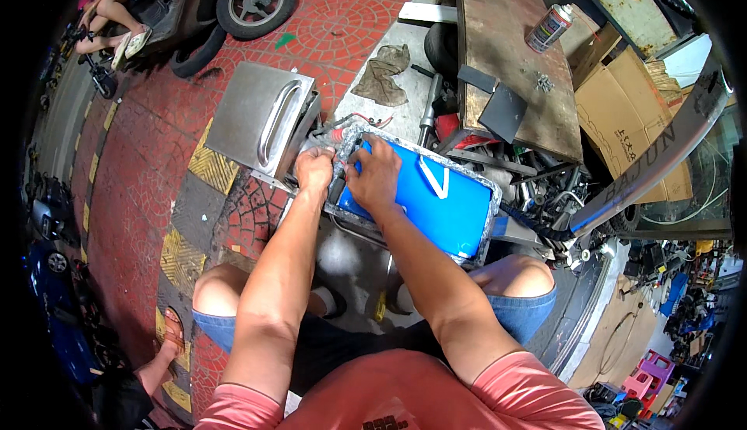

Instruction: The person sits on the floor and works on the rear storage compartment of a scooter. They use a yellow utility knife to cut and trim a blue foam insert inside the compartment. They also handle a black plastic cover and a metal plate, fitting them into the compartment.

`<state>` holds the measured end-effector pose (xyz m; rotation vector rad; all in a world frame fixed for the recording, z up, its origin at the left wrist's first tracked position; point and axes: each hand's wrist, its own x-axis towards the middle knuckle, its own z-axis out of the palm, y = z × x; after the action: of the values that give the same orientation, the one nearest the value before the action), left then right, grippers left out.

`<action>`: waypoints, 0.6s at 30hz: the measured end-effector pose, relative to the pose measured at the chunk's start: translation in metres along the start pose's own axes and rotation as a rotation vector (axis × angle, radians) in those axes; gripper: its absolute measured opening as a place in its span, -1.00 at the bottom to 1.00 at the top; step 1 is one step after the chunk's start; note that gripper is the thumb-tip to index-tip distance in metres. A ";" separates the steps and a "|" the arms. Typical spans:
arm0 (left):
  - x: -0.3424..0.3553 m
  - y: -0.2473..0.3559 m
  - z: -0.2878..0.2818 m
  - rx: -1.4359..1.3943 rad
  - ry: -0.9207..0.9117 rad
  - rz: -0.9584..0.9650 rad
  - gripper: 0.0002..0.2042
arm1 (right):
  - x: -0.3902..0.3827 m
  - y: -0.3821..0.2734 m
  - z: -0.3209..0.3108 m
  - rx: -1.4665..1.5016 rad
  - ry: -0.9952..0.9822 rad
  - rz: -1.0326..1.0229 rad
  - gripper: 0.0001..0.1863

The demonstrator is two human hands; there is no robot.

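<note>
Centrally, a rectangular pack (455, 216), smooth and vivid blue, lies within a grey-rimmed case (496, 206), a folded white strap (445, 185) (V-shaped) on its upper face. At the case's left edge, the left hand (313, 169) curls its fingers; the right hand (376, 172) bends over the pack's left end. Whether either pinches anything cannot be told.

The left forearm (282, 278) is angled just past twelve o'clock, the right forearm (420, 257) toward eleven. The left hand (314, 169) is curled; at its three o'clock, near it, the right hand (376, 175) is held palm down, its fingers (380, 147) bent.
</note>
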<state>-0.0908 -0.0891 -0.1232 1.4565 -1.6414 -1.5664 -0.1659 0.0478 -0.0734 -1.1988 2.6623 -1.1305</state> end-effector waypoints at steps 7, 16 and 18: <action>-0.003 0.011 -0.003 0.071 -0.033 -0.044 -0.80 | 0.002 -0.003 -0.003 0.005 -0.061 0.030 -0.80; -0.005 0.020 -0.004 0.314 0.091 0.025 -0.63 | 0.001 -0.005 -0.003 0.014 -0.040 0.001 -0.78; -0.011 0.027 -0.001 0.429 0.123 -0.003 -0.62 | 0.001 -0.003 -0.004 0.023 -0.035 0.004 -0.78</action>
<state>-0.0961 -0.0855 -0.0945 1.7239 -1.9812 -1.1413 -0.1656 0.0486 -0.0683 -1.1981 2.6177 -1.1249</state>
